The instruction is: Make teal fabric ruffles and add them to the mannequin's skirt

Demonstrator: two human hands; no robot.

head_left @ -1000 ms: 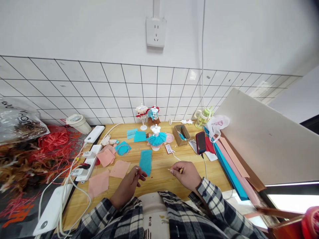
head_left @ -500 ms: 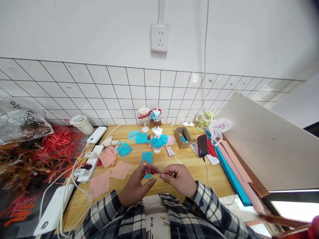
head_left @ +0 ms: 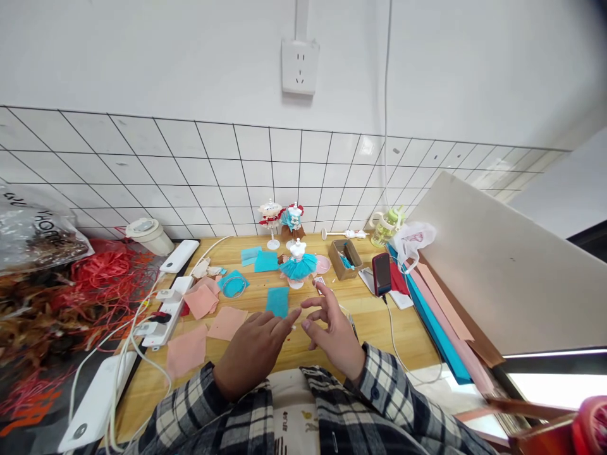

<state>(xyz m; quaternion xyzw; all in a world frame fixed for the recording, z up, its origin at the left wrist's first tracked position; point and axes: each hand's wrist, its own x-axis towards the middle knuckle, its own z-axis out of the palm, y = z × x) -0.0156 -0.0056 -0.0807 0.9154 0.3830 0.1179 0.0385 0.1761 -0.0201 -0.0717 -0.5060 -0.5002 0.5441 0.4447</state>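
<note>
My left hand (head_left: 256, 351) is back-up over the front of the table, index finger stretched toward my right hand. Its other fingers curl underneath, so whatever they hold is hidden. Just right of it, my right hand (head_left: 334, 332) is open, thumb and fingers spread with nothing visible between them. The left fingertip comes close to the right fingers; contact is unclear. A blue fabric piece (head_left: 277, 302) lies just beyond the hands. Behind it stands a small white dress form (head_left: 297, 251) wearing a blue tulle skirt (head_left: 298, 268).
Peach fabric squares (head_left: 186, 350) lie left, beside a power strip (head_left: 165, 316) with cables. Two more dressed forms (head_left: 270, 215) stand behind. A cardboard box (head_left: 345, 260), a phone (head_left: 382, 275) on a cable and fabric rolls (head_left: 431, 322) are to the right.
My hands have come out of a fingertip pinch. The left has turned back-up, hiding the small white stick seen between its fingers. The right has opened and spread its fingers.
</note>
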